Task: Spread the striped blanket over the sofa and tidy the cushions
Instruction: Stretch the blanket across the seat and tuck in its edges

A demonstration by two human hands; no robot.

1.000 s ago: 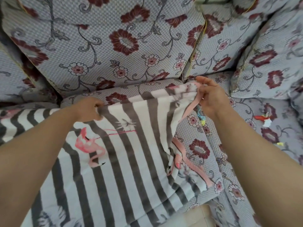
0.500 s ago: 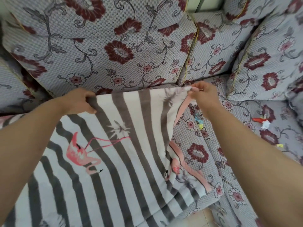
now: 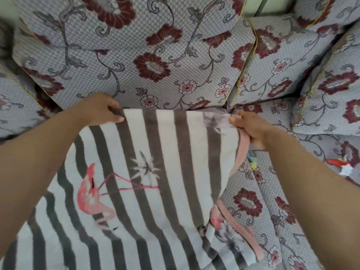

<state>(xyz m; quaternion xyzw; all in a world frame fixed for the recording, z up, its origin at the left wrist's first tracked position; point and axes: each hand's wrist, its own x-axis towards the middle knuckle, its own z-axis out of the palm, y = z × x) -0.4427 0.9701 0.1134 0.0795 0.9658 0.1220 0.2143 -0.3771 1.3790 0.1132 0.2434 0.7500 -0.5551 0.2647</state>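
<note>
The grey-and-white striped blanket (image 3: 163, 172), printed with a pink flamingo and edged in pink, lies stretched over the sofa seat (image 3: 251, 191). Its far edge reaches the foot of the large floral back cushion (image 3: 136, 55). My left hand (image 3: 99, 110) grips that far edge at its left part. My right hand (image 3: 251, 127) pinches the blanket's far right corner, close to the gap between the back cushions. The blanket's right side folds down over the seat front, showing its pink border.
A second floral back cushion (image 3: 280, 61) stands to the right, and another cushion (image 3: 335, 90) leans at the far right. A cushion (image 3: 15, 110) sits at the left. Small coloured scraps (image 3: 253, 162) and a red-and-white scrap (image 3: 342, 164) lie on the bare seat.
Both hands have carried the blanket's far edge away from me, up to the base of the back cushion. The cloth is now pulled flatter across the seat.
</note>
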